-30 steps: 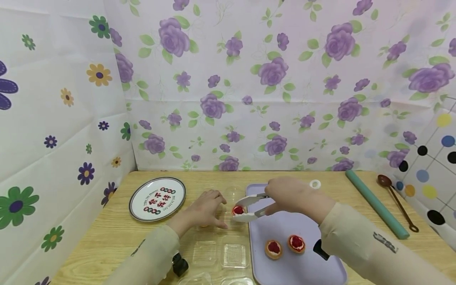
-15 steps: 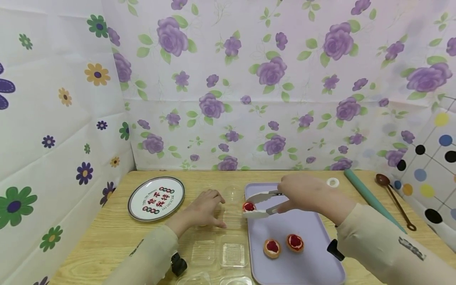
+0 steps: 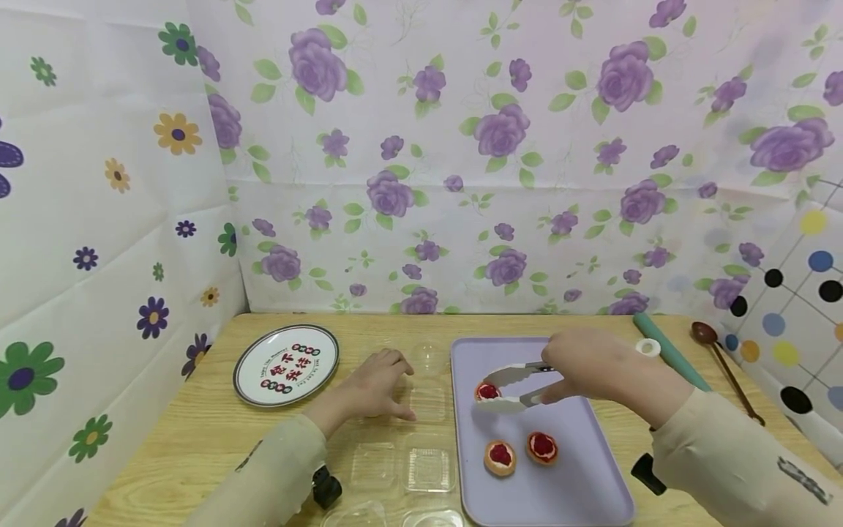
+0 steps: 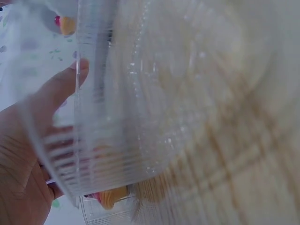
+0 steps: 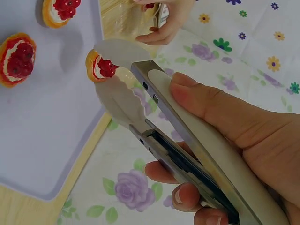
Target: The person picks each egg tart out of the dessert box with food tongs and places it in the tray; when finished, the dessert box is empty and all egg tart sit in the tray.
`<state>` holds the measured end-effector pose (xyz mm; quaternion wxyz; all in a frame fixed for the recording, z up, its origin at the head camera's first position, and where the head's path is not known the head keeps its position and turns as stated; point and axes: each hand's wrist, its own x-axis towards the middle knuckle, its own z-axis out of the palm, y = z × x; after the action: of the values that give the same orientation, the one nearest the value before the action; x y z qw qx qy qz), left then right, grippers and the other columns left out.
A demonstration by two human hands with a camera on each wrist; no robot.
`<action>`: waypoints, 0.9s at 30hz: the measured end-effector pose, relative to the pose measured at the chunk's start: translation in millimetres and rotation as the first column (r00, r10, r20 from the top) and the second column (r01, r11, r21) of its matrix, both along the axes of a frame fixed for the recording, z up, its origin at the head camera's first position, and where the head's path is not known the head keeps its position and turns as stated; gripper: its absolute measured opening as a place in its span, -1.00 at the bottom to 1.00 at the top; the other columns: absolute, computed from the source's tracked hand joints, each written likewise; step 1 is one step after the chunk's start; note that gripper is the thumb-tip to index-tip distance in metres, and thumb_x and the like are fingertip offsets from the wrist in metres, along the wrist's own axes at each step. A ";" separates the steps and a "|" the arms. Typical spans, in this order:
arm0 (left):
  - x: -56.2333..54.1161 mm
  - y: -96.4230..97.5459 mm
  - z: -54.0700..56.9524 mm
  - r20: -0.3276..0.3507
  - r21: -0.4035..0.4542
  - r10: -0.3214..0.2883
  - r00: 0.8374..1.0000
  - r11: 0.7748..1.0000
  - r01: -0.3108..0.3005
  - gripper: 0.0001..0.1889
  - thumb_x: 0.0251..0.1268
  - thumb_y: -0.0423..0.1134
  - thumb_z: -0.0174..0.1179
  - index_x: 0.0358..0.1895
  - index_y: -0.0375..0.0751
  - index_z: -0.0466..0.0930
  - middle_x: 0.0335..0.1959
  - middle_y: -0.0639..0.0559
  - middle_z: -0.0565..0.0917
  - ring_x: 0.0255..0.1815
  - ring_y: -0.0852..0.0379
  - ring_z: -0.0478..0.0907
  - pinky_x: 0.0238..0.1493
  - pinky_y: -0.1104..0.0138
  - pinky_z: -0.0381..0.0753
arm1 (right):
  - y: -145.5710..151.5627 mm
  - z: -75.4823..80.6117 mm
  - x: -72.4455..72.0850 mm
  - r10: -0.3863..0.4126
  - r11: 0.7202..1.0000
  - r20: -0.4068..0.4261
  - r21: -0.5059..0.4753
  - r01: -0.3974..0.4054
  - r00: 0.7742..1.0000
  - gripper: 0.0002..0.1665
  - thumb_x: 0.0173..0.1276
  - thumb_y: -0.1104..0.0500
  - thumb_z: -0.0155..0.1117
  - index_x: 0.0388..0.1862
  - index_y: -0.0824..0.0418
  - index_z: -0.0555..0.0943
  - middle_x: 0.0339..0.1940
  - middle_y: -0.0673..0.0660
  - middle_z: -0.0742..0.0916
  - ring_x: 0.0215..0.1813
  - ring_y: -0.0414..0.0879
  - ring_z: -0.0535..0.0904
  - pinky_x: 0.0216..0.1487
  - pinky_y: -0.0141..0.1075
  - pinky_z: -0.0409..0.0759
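Observation:
My right hand (image 3: 596, 375) grips white-tipped tongs (image 5: 194, 136) with thumb on one arm and fingers on the other. Between the tong tips sits a small tart (image 5: 100, 67) with cream and red berry topping, over the far left part of the lilac tray (image 3: 527, 505). Two similar tarts (image 3: 500, 457) lie lower on that tray. My left hand (image 3: 372, 389) rests at the clear plastic containers (image 3: 426, 402), thumb and fingers spread apart. In the left wrist view the plastic blurs and partly covers the hand, and another tart (image 4: 110, 197) shows low through it.
More clear containers (image 3: 430, 468) stand left of the tray, towards me. A white plate (image 3: 286, 366) with red lettering lies at the left. On the right are a green rolling pin (image 3: 668, 351), a brown ladle (image 3: 705, 334) and a white ring (image 3: 648, 347).
My right hand has moved right with the tongs, carrying the tart from above the clear container to over the tray. My left hand has stayed nearly still.

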<state>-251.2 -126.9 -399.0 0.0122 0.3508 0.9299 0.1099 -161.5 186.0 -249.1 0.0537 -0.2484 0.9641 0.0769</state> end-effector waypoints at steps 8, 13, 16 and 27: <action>1.7 -0.2 1.4 0.001 0.001 0.002 1.000 1.000 -0.002 -0.22 -0.12 0.25 0.42 0.12 -0.22 0.51 0.06 -0.03 0.51 0.19 -0.01 0.40 0.33 0.08 0.36 | 16.4 -8.8 5.7 -0.031 1.000 0.020 -0.001 0.031 0.999 -0.60 0.01 -0.19 0.47 -0.57 0.04 0.54 -0.62 -0.12 0.50 -0.55 -0.23 0.31 -0.51 -0.38 0.29; 2.2 0.1 0.8 -0.008 0.004 0.001 1.000 1.000 -0.001 -0.22 -0.12 0.25 0.42 0.12 -0.21 0.51 0.07 -0.03 0.51 0.18 -0.01 0.40 0.32 0.07 0.37 | 24.5 -13.2 7.3 -0.055 0.998 0.032 0.012 0.054 0.998 -0.58 0.00 -0.21 0.47 -0.58 0.04 0.52 -0.62 -0.11 0.49 -0.55 -0.22 0.31 -0.51 -0.38 0.28; 2.1 0.1 0.0 -0.018 -0.004 0.006 1.000 1.000 -0.006 -0.22 -0.12 0.26 0.41 0.12 -0.20 0.51 0.07 -0.02 0.50 0.18 -0.01 0.40 0.32 0.08 0.37 | 26.3 -15.7 7.7 -0.077 0.997 0.051 0.011 0.077 0.996 -0.58 -0.01 -0.22 0.48 -0.58 0.03 0.53 -0.62 -0.11 0.49 -0.54 -0.22 0.32 -0.52 -0.38 0.29; 4.1 -0.5 1.3 -0.037 -0.005 0.001 0.999 1.000 -0.001 -0.22 -0.13 0.26 0.42 0.12 -0.19 0.53 0.04 -0.01 0.50 0.15 0.01 0.40 0.29 0.09 0.39 | 30.8 -19.0 8.2 -0.092 0.996 0.084 0.000 0.092 0.992 -0.57 -0.03 -0.20 0.50 -0.57 0.05 0.53 -0.62 -0.10 0.51 -0.54 -0.20 0.32 -0.52 -0.38 0.30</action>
<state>-247.1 -127.4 -397.8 -0.0045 0.3523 0.9304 0.1011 -153.3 216.8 -268.1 0.0968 -0.2069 0.9716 0.0618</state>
